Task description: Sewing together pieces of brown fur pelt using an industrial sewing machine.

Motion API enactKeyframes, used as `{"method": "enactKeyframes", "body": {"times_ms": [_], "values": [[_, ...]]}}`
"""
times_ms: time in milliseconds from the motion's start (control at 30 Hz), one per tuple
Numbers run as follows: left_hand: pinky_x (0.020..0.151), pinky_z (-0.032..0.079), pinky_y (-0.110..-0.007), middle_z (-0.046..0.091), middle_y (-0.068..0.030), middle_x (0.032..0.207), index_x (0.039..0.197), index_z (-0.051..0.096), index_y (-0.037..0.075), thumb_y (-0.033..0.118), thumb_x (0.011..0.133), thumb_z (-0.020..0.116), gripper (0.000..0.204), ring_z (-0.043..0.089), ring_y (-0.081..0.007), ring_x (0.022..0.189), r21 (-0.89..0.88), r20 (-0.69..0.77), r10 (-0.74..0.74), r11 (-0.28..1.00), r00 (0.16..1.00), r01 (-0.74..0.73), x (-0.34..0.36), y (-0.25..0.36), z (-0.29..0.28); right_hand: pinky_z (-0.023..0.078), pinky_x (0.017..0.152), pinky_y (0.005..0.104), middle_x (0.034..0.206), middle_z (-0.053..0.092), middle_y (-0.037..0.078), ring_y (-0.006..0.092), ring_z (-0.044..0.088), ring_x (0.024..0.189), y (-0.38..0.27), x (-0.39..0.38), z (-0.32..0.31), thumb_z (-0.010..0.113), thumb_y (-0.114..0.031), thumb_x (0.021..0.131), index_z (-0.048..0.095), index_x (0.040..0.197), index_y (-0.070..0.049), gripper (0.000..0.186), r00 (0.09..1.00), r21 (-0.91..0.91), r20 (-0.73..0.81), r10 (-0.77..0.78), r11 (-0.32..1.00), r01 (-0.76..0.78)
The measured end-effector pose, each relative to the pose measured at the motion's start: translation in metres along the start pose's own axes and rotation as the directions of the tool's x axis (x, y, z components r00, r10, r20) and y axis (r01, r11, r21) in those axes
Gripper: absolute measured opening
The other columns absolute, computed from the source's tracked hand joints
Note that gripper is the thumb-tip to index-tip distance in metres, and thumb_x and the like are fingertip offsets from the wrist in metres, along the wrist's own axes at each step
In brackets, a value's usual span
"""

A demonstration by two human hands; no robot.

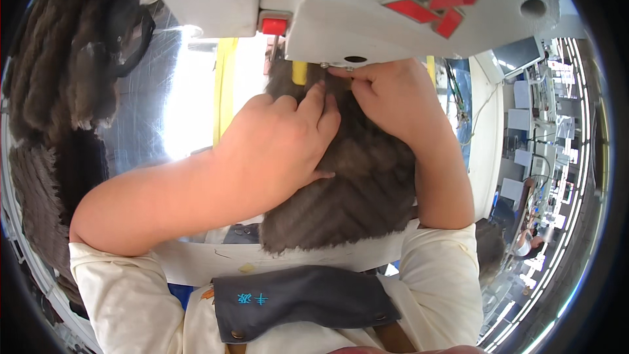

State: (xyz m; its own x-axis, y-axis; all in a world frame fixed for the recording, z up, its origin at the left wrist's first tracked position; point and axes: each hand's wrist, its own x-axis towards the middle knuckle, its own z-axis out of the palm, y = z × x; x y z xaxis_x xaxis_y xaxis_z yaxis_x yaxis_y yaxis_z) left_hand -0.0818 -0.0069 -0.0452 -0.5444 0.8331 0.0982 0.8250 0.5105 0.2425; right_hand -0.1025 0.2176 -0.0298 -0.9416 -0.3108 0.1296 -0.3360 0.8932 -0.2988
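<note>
A dark grey-brown fur piece with slanting ridges lies under the head of a pale sewing machine, its near end hanging over the front edge. My left hand rests on the fur's left part, fingers stretched forward and the thumb apart. At the far right edge of the fur, my right hand has its index finger reaching left below the machine head. Its thumb is bent in beside that finger, pinching the fur's edge; the other fingers are mostly hidden. The machine head conceals the needle area.
Bulky brown fur is heaped on the left. Yellow strips run along the shiny metal table. A red button sits on the machine. Right of the table are a screen, cables and, farther off, another person.
</note>
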Motion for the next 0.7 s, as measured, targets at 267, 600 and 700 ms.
{"method": "enactKeyframes", "body": {"times_ms": [267, 600, 700], "values": [[0.079, 0.055, -0.038, 0.061, -0.0204, 0.138, 0.142, 0.052, -0.005, 0.054, 0.078, 0.082, 0.093, 0.069, -0.0264, 0.093, 0.003, -0.021, -0.033, 0.999, 0.999, 0.033, 0.005, -0.008, 0.004, 0.056, 0.078, 0.0487, 0.092, 0.074, 0.017, 0.0409, 0.069, 0.088, 0.012, 0.007, 0.001, 0.065, -0.012, 0.084, 0.079, 0.096, -0.006, 0.019, 0.999, -0.029, 0.031, 0.043, 0.999, -0.043], [0.076, 0.055, -0.037, 0.059, -0.0229, 0.143, 0.148, 0.047, -0.007, 0.057, 0.087, 0.074, 0.092, 0.071, -0.0266, 0.088, 0.033, 0.010, -0.062, 0.998, 0.998, 0.061, 0.002, -0.019, 0.005, 0.055, 0.084, 0.0445, 0.105, 0.075, 0.019, 0.0399, 0.070, 0.100, 0.031, 0.017, 0.012, 0.068, -0.012, 0.089, 0.073, 0.111, -0.004, 0.024, 0.999, 0.017, -0.049, -0.008, 1.000, 0.009], [0.073, 0.055, -0.035, 0.060, -0.0224, 0.143, 0.148, 0.048, -0.007, 0.059, 0.087, 0.073, 0.093, 0.072, -0.0258, 0.084, 0.086, 0.015, -0.080, 0.993, 0.997, 0.079, -0.003, -0.018, -0.002, 0.055, 0.085, 0.0434, 0.108, 0.075, 0.018, 0.0378, 0.070, 0.101, 0.030, 0.021, 0.010, 0.069, -0.011, 0.089, 0.073, 0.113, -0.004, 0.026, 1.000, 0.067, -0.011, -0.022, 0.997, 0.022]]}}
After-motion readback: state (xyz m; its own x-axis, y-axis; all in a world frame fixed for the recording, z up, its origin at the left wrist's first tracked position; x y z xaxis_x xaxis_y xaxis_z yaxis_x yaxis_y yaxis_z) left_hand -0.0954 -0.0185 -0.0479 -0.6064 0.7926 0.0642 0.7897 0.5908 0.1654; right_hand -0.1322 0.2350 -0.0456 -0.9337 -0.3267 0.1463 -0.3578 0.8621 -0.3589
